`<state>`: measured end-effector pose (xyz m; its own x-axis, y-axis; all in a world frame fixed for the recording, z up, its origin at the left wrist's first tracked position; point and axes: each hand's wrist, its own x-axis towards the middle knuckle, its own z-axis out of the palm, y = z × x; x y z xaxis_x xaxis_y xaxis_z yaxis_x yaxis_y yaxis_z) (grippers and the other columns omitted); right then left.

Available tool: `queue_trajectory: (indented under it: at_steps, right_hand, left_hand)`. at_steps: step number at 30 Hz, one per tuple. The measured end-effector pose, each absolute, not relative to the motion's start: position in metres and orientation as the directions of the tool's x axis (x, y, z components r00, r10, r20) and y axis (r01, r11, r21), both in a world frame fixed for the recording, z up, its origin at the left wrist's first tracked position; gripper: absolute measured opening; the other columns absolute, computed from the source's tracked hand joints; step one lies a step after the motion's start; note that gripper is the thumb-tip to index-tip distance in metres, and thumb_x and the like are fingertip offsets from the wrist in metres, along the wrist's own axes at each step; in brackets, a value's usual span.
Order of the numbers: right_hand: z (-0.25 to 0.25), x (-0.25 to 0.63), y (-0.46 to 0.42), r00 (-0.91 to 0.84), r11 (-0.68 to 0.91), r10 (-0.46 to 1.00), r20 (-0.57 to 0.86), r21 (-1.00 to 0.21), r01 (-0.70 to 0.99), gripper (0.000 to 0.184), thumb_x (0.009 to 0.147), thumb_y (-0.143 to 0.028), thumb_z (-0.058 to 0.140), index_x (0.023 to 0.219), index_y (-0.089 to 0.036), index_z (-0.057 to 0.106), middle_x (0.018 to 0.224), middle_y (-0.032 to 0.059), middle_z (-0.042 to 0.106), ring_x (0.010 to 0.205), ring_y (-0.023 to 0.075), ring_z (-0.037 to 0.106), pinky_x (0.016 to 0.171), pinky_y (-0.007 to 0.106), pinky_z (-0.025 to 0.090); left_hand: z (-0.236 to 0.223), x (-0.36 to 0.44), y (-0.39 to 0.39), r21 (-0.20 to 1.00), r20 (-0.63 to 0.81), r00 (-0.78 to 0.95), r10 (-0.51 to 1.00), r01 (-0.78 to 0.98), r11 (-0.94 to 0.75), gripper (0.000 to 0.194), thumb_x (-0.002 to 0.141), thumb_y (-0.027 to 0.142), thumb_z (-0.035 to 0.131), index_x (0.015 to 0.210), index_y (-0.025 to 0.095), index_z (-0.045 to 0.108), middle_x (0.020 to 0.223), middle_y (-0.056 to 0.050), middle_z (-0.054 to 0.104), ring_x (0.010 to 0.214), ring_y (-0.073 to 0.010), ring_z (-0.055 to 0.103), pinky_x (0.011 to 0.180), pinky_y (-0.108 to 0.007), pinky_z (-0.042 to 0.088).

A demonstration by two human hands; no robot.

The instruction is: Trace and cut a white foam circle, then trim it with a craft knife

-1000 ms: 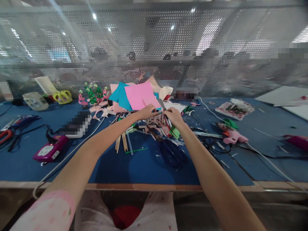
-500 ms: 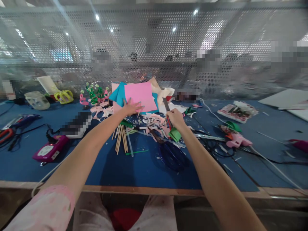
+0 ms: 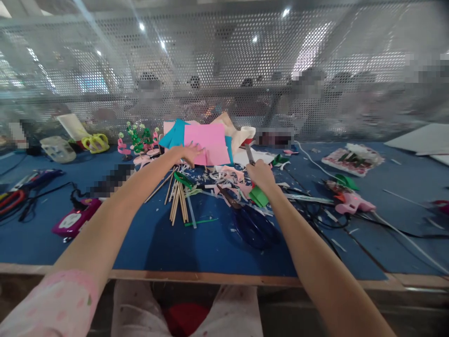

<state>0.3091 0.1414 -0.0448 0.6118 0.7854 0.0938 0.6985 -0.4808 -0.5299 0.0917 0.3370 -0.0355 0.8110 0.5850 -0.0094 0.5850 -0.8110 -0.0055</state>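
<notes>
My left hand lies at the lower left of a pink sheet, fingers spread, holding nothing. Under the pink sheet is a blue sheet. My right hand is closed around a flat grey metal blade that points up and away; its handle is hidden in the fist. Just below that fist shows a folded green piece. Large scissors with dark blue handles lie nearer to me, touched by neither hand. Wooden sticks lie below my left forearm.
Paper scraps litter the middle. At left stand pink and green craft flowers, a yellow tape dispenser and a purple power socket. A pink glue gun with cables lies at right. Behind rises a perforated metal screen.
The left hand has shifted slightly on the pink sheet, its fingers still spread. The right hand keeps the blade, now tilted a little differently. The whole view has shifted slightly.
</notes>
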Motion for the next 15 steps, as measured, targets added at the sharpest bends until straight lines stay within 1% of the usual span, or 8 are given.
queue_trajectory:
  at_steps: [2,4,6,8,10,12,14,15]
  right_hand:
    - [-0.045,0.308,0.141,0.608,-0.478,0.789,0.087,-0.533,0.698,0.045,0.078,-0.03,0.038,0.113,-0.005,0.052,0.113,0.0262,0.058,0.1,0.0338,0.058,0.075,0.037,0.043]
    - [-0.044,0.308,0.141,0.602,-0.473,0.793,0.088,-0.534,0.701,0.045,0.078,-0.03,0.039,0.112,-0.005,0.052,0.113,0.0263,0.059,0.1,0.0337,0.058,0.075,0.037,0.043]
    - [-0.044,0.307,0.14,0.597,-0.468,0.797,0.094,-0.529,0.708,0.044,0.078,-0.031,0.04,0.111,-0.006,0.052,0.112,0.0263,0.059,0.1,0.0332,0.058,0.075,0.036,0.043]
    - [-0.044,0.307,0.14,0.595,-0.468,0.797,0.104,-0.517,0.717,0.044,0.078,-0.032,0.04,0.111,-0.006,0.052,0.112,0.0263,0.059,0.099,0.0327,0.059,0.076,0.036,0.043]
    - [-0.045,0.306,0.14,0.6,-0.474,0.792,0.116,-0.502,0.723,0.043,0.078,-0.032,0.04,0.111,-0.007,0.052,0.111,0.026,0.059,0.099,0.0323,0.059,0.076,0.037,0.044]
    - [-0.047,0.306,0.141,0.603,-0.482,0.788,0.122,-0.487,0.729,0.043,0.078,-0.031,0.04,0.111,-0.007,0.051,0.111,0.0257,0.06,0.098,0.032,0.059,0.076,0.037,0.044]
    - [-0.049,0.306,0.142,0.588,-0.479,0.801,0.111,-0.47,0.742,0.043,0.077,-0.03,0.041,0.111,-0.006,0.051,0.11,0.0258,0.06,0.099,0.0322,0.06,0.077,0.037,0.044]
    - [-0.049,0.306,0.142,0.574,-0.474,0.813,0.098,-0.461,0.75,0.043,0.077,-0.029,0.041,0.112,-0.006,0.05,0.111,0.0259,0.06,0.099,0.0325,0.06,0.077,0.037,0.044]
  left_hand:
    - [-0.037,0.099,0.336,-0.032,-0.058,0.756,0.652,0.652,-0.758,0.09,0.067,0.036,0.063,0.145,0.024,0.019,0.155,-0.011,0.013,0.141,-0.0416,0.006,0.105,-0.068,0.008]
    - [-0.041,0.11,0.333,-0.052,-0.076,0.703,0.707,0.706,-0.707,0.086,0.07,0.027,0.059,0.145,0.028,0.017,0.156,-0.008,0.007,0.14,-0.0451,0.002,0.1,-0.075,0.004]
    - [-0.045,0.122,0.331,-0.059,-0.053,0.659,0.75,0.748,-0.662,0.082,0.074,0.023,0.051,0.145,0.033,0.012,0.157,-0.003,0.001,0.139,-0.0478,-0.003,0.096,-0.079,0.003]
    - [-0.049,0.132,0.33,-0.057,-0.007,0.631,0.776,0.774,-0.631,0.079,0.079,0.021,0.045,0.145,0.035,0.006,0.157,-0.001,-0.003,0.137,-0.0498,-0.007,0.095,-0.08,0.003]
    - [-0.052,0.141,0.331,-0.048,0.045,0.595,0.803,0.804,-0.593,0.079,0.08,0.022,0.044,0.145,0.034,0.001,0.157,-0.003,-0.005,0.136,-0.0512,-0.009,0.095,-0.08,0.003]
    - [-0.055,0.15,0.333,-0.033,0.074,0.531,0.844,0.847,-0.531,0.087,0.078,0.022,0.05,0.145,0.032,-0.004,0.156,-0.008,-0.009,0.135,-0.0531,-0.009,0.095,-0.08,0.003]
    - [-0.057,0.158,0.334,-0.02,0.072,0.476,0.876,0.879,-0.476,0.095,0.073,0.02,0.056,0.146,0.027,-0.005,0.155,-0.013,-0.012,0.134,-0.0549,-0.009,0.094,-0.081,0.002]
    - [-0.057,0.16,0.335,-0.016,0.059,0.468,0.882,0.884,-0.468,0.096,0.071,0.018,0.057,0.147,0.023,-0.003,0.154,-0.014,-0.013,0.134,-0.0551,-0.01,0.095,-0.08,0.001]
